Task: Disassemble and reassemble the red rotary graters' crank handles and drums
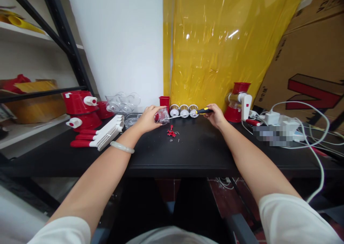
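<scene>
My left hand (150, 119) is closed around a clear plastic part (163, 115) with some red in it, held above the black table. In my right hand (215, 115) is a screwdriver (203, 111) with a black and yellow handle. Its long shaft points left, and the tip meets the clear part; whether it sits inside a hole cannot be made out. Below my hands lie small red pieces (171, 133) and a few tiny metal bits (176, 133). Behind the screwdriver stand three metal grater drums (184, 111) in a row, beside a red plastic piece (164, 101).
Red housings (80, 109), white crank handles with red grips (107, 132) and clear plastic parts (122, 102) stand at the left. An assembled red and white drum grater (233, 109) is at the right, near white chargers and cables (285, 122). A cardboard box (303, 65) leans behind them.
</scene>
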The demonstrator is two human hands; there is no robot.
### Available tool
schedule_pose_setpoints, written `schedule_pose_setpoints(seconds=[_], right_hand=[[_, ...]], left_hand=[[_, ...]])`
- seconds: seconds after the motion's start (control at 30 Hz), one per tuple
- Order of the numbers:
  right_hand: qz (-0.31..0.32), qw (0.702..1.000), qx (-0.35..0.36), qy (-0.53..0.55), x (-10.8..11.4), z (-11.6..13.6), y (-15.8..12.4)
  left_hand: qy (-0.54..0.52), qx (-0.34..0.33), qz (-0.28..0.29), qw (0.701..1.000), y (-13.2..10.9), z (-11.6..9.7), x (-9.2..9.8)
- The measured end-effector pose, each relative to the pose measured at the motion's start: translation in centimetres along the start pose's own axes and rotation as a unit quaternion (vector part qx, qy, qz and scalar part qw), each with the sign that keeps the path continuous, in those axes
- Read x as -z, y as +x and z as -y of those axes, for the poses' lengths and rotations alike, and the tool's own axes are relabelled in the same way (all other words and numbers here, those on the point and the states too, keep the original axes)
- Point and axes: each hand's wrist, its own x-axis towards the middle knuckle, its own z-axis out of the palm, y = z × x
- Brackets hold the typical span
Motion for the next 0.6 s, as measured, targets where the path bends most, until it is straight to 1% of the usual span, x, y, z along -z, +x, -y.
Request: schedule_pose_setpoints(seconds=[0.07,0.1,0.2,0.27,0.33,0.4,0.5,0.6], right_hand=[[0.012,1.0,-0.004,0.006,0.0,-0.1,0.1],[0.009,1.0,-0.003,-0.007,0.1,-0.2,0.2],[-0.02,0.995,0.025,-0.091,0.4,-0.6,0.6],[-0.028,0.988,0.047,-0.144,0.6,-0.7,0.9],[-0.029,0.985,0.05,-0.161,0.6,-0.7,1.0],[-0.034,0.989,0.038,-0.141,0.4,-0.5,0.9],[-0.043,0.996,0.022,-0.072,-0.1,-0.1,0.5],[-0.033,0.999,0.006,-0.016,-0.4,0.2,0.2]], left_hand=[[0.002,0.001,0.001,1.0,0.0,0.0,0.0],[0.004,0.002,0.002,1.0,0.0,0.0,0.0],[0.005,0.005,0.003,1.0,0.0,-0.1,0.1],[0.001,0.005,0.002,1.0,0.0,-0.1,0.1],[-0.001,0.006,0.003,1.0,0.0,-0.2,0.2],[-0.001,0.007,0.002,1.0,0.0,-0.2,0.2],[0.0,0.008,0.002,1.0,0.0,-0.2,0.1],[0.003,0.007,0.002,1.0,0.0,0.0,0.1]])
